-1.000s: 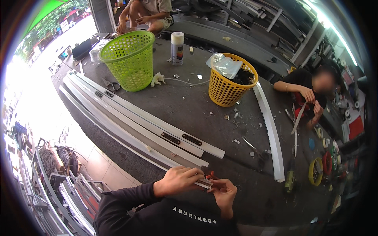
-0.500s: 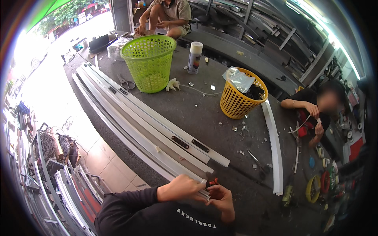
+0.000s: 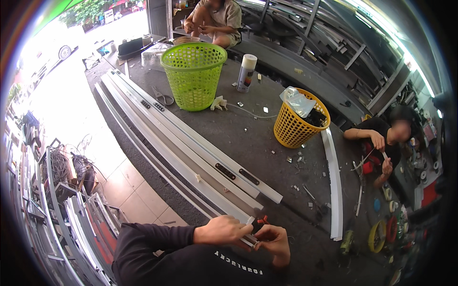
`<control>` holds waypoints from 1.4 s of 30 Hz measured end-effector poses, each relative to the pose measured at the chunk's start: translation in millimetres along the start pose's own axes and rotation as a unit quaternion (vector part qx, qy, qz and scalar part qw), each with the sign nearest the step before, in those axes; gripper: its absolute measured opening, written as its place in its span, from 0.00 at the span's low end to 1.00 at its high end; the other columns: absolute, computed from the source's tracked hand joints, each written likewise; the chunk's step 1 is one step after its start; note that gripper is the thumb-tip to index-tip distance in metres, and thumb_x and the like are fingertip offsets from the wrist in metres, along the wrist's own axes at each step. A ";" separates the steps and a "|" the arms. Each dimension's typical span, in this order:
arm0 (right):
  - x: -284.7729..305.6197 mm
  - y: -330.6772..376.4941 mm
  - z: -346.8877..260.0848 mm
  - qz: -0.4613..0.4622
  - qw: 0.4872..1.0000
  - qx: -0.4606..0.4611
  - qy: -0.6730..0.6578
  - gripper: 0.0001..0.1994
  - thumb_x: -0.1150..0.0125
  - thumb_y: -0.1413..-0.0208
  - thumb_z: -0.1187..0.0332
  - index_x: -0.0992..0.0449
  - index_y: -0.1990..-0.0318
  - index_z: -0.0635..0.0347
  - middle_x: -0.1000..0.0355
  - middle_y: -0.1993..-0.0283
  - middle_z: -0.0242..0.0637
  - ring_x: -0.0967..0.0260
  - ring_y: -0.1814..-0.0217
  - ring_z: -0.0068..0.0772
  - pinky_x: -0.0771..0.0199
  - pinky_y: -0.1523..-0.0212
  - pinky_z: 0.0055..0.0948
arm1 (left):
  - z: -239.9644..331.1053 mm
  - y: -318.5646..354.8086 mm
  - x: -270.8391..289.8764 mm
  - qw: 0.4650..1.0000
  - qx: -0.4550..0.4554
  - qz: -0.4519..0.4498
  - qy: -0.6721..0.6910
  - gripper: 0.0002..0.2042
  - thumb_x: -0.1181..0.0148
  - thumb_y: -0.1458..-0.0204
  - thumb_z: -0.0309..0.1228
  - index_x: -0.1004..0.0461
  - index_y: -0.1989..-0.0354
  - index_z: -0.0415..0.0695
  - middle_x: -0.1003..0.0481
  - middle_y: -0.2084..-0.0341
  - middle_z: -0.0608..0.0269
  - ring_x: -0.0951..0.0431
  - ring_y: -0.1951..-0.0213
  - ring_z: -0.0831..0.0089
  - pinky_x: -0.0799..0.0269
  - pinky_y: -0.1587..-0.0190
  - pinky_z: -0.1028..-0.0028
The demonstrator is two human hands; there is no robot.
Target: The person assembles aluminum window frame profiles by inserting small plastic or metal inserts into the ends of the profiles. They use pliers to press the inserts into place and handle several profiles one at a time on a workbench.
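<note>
At the near edge of the table, my left hand point(image 3: 224, 229) is closed over the end of a white metal profile point(image 3: 249, 240). A small pale piece stands up by its fingertips. My right hand point(image 3: 274, 242) meets it from the right, thumb and fingers pinched at the same profile end; whether a small part sits between them is hidden. Just behind my right fingers lies a red-handled tool point(image 3: 263, 219), mostly covered. Several long white profiles point(image 3: 191, 152) run from here to the far left, some with black slotted fittings point(image 3: 225, 171) on them.
A green basket point(image 3: 194, 78), a spray can point(image 3: 246, 73) and a yellow basket point(image 3: 300, 119) stand on the dark table point(image 3: 229, 143). Scissors point(image 3: 163, 97) lie beside the green basket. Another white strip point(image 3: 332, 186) lies right. One co-worker point(image 3: 381, 138) works at right, another point(image 3: 214, 24) sits beyond.
My view has turned slightly, so the table things appear farther right. Both hands stay at the profile end, with only small finger shifts. The far co-worker's hand has lifted a little.
</note>
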State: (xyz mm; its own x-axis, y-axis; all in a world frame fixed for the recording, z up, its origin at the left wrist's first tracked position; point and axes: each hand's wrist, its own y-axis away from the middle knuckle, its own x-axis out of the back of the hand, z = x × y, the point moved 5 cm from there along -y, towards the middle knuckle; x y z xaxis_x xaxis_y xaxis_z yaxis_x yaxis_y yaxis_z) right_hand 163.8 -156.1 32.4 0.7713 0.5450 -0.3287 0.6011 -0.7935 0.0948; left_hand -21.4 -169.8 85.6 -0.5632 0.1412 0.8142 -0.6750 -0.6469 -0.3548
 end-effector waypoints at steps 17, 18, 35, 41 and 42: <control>14.7 -12.6 -17.8 0.006 0.997 -0.003 0.081 0.28 0.18 0.69 0.80 0.21 0.54 0.71 0.21 0.56 0.41 0.24 0.49 0.32 0.28 0.42 0.32 | -8.3 -5.2 2.3 1.000 -0.017 0.016 0.007 0.25 0.40 0.47 0.56 0.33 0.61 0.43 0.26 0.74 0.59 0.20 0.69 0.58 0.26 0.68 0.62; 14.9 -12.0 -19.8 0.015 0.995 -0.004 0.103 0.27 0.18 0.68 0.79 0.21 0.54 0.71 0.21 0.56 0.40 0.24 0.49 0.31 0.28 0.43 0.32 | -9.5 -6.1 0.5 1.000 -0.012 0.012 0.012 0.25 0.40 0.47 0.56 0.33 0.61 0.43 0.26 0.74 0.59 0.20 0.70 0.57 0.26 0.68 0.62; 31.9 -0.8 19.9 0.189 0.714 -0.045 0.673 0.32 0.24 0.54 0.56 0.33 0.49 0.67 0.32 0.50 0.51 0.36 0.43 0.56 0.34 0.43 0.48 | -27.2 1.0 -19.4 0.995 -0.015 -0.032 0.090 0.24 0.28 0.58 0.44 0.30 0.61 0.39 0.24 0.76 0.52 0.20 0.68 0.50 0.27 0.67 0.58; 26.5 -2.7 -1.1 0.220 0.762 -0.060 0.607 0.23 0.26 0.53 0.65 0.26 0.52 0.64 0.25 0.54 0.50 0.26 0.51 0.55 0.27 0.52 0.42 | -43.3 16.9 -61.3 0.996 -0.040 0.016 0.080 0.22 0.25 0.63 0.40 0.28 0.65 0.40 0.24 0.73 0.56 0.23 0.60 0.54 0.25 0.61 0.60; 22.2 2.7 -12.3 0.246 0.722 -0.027 0.646 0.23 0.26 0.54 0.66 0.26 0.52 0.64 0.25 0.55 0.50 0.26 0.52 0.55 0.27 0.52 0.42 | -45.7 20.4 -71.4 0.996 -0.038 0.000 0.076 0.22 0.25 0.63 0.40 0.28 0.64 0.41 0.24 0.72 0.57 0.24 0.58 0.55 0.25 0.60 0.61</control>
State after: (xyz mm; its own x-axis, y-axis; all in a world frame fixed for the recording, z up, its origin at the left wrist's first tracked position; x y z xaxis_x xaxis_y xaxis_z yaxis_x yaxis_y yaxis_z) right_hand 185.1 -142.8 37.0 0.4257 0.0261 0.9045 0.1682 -0.9844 -0.0508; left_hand -16.8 -158.8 -0.8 -0.6248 0.2580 0.7370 -0.7064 -0.5888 -0.3927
